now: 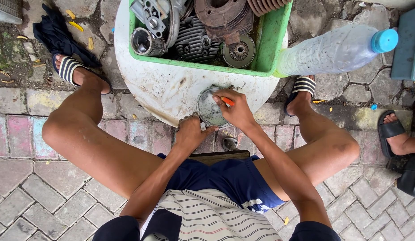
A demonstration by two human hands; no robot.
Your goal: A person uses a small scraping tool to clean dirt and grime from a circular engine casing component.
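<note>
A person sat on a low wooden stool over a paved brick floor, knees spread, bent toward a round white table. On the near edge of that table lay a round grey metal cover, flat, partly overhanging toward the person.

The left hand gripped the near rim of the cover, fingers curled shut against its edge. The right hand rested on top of the cover's right side, closed around an orange-handled tool that pointed across the cover's face; the tool's tip was hidden under the fingers. The two hands were close together, both touching the cover.

Behind the cover, further in on the table, stood a green plastic tray filled with grey and rusty engine parts. Just right of the tray lay a clear plastic bottle with a blue cap, tilted on its side. A dark cloth lay on the ground by the person's left foot, which wore a striped sandal. Another person's foot in a black sandal showed at the right edge.
</note>
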